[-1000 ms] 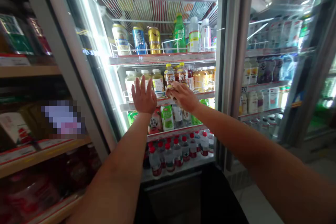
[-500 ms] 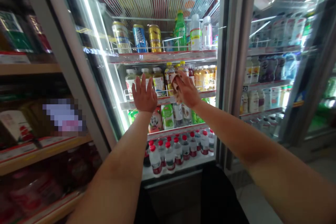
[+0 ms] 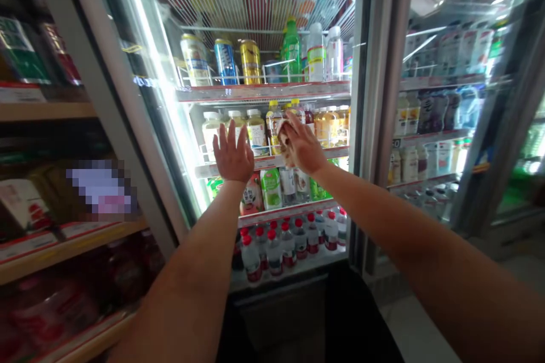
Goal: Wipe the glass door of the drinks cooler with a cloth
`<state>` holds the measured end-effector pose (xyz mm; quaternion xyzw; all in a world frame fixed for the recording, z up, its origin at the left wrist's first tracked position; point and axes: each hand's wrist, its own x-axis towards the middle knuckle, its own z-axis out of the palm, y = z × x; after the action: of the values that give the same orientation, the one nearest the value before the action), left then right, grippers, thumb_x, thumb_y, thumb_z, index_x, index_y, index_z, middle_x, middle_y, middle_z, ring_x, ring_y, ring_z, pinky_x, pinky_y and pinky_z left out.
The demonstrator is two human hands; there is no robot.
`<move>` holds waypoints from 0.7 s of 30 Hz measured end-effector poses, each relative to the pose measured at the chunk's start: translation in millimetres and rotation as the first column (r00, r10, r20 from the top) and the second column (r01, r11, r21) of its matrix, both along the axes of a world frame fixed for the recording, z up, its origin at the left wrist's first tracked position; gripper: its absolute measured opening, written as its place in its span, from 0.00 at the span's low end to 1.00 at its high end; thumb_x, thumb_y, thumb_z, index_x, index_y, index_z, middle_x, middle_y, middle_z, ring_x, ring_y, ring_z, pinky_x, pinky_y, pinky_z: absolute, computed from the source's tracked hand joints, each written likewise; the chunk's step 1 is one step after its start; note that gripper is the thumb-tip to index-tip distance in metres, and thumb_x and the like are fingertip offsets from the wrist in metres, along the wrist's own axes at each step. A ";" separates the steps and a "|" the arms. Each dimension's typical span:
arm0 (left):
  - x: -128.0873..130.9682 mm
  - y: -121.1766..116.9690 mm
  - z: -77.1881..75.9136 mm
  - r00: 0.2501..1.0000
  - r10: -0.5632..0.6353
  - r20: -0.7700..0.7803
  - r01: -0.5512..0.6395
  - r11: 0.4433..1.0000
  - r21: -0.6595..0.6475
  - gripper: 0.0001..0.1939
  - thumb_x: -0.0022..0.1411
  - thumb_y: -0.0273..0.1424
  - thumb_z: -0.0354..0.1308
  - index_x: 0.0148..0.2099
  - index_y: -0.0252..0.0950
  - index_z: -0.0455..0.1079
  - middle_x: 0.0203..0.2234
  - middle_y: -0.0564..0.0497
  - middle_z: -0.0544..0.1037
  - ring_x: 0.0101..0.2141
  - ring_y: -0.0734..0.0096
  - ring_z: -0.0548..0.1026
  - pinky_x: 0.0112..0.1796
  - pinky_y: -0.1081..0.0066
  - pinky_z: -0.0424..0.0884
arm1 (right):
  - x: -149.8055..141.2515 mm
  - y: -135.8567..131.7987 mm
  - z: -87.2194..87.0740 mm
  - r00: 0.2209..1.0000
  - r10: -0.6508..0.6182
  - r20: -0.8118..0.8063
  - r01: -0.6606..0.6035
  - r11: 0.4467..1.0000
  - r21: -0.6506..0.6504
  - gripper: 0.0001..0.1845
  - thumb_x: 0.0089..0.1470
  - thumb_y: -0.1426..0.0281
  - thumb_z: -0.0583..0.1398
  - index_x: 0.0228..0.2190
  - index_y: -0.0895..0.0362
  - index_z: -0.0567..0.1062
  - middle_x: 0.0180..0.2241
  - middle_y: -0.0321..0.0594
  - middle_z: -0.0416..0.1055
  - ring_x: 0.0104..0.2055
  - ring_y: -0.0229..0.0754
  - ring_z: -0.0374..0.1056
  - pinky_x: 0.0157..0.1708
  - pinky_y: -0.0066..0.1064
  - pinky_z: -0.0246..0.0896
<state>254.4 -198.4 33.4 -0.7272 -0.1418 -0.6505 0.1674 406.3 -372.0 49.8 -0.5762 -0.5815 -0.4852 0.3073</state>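
My left hand (image 3: 233, 156) lies flat with fingers spread against what looks like the glass door of a lit drinks fridge, in front of the middle shelf. My right hand (image 3: 304, 146) presses a crumpled, light brownish cloth (image 3: 286, 139) to the same glass, a little further right. Part of the cloth is hidden under the palm and fingers. Behind the hands stand bottles with yellow caps (image 3: 273, 116) and white-capped bottles (image 3: 256, 130), seen through the pane.
Cans (image 3: 250, 62) and a green bottle (image 3: 292, 45) stand on the shelf above. Red-capped water bottles (image 3: 275, 255) fill the fridge floor. At the left is a wooden-edged shelf (image 3: 46, 252) with goods; a metal door frame (image 3: 381, 96) and another fridge are at the right.
My right hand with the cloth has moved slightly right and turned more upright against the glass, then hardly moved in the last half second. My left hand has stayed in place.
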 end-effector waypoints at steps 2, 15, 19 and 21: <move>-0.4 -0.7 0.2 1.000 0.004 -0.010 -0.004 1.000 0.004 0.29 0.70 0.29 0.50 0.71 0.36 0.65 0.72 0.44 0.59 0.74 0.57 0.45 0.73 0.50 0.40 | 1.4 0.2 -5.0 1.000 0.009 0.018 -0.008 0.998 -0.058 0.26 0.68 0.79 0.51 0.65 0.61 0.70 0.69 0.48 0.63 0.67 0.57 0.62 0.68 0.52 0.63; -1.6 -3.2 0.5 0.998 -0.056 -0.025 0.055 0.997 -0.058 0.30 0.70 0.29 0.51 0.72 0.37 0.64 0.73 0.45 0.57 0.74 0.55 0.44 0.73 0.48 0.37 | 9.3 -4.8 2.8 0.999 -0.042 0.024 0.043 0.997 -0.067 0.24 0.67 0.81 0.52 0.60 0.63 0.75 0.66 0.50 0.68 0.61 0.59 0.68 0.63 0.55 0.67; -1.1 -0.9 -0.1 0.999 -0.043 -0.017 0.043 0.999 -0.023 0.29 0.71 0.29 0.50 0.72 0.38 0.64 0.73 0.46 0.58 0.74 0.56 0.44 0.73 0.47 0.39 | 11.5 -5.5 3.5 0.994 -0.062 0.087 0.072 0.990 -0.119 0.24 0.67 0.81 0.53 0.60 0.66 0.74 0.65 0.55 0.69 0.63 0.58 0.67 0.65 0.55 0.65; -1.0 -0.4 -0.5 0.999 -0.031 -0.008 0.031 0.999 -0.006 0.29 0.71 0.29 0.50 0.72 0.38 0.64 0.73 0.46 0.58 0.74 0.56 0.45 0.73 0.47 0.40 | 13.8 -5.0 4.8 0.996 -0.060 0.071 0.066 0.994 -0.088 0.25 0.66 0.81 0.52 0.62 0.67 0.72 0.66 0.55 0.68 0.64 0.58 0.66 0.65 0.53 0.65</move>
<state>253.3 -198.8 32.9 -0.7323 -0.1317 -0.6497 0.1555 420.1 -377.0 54.7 -0.5906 -0.5945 -0.4873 0.2455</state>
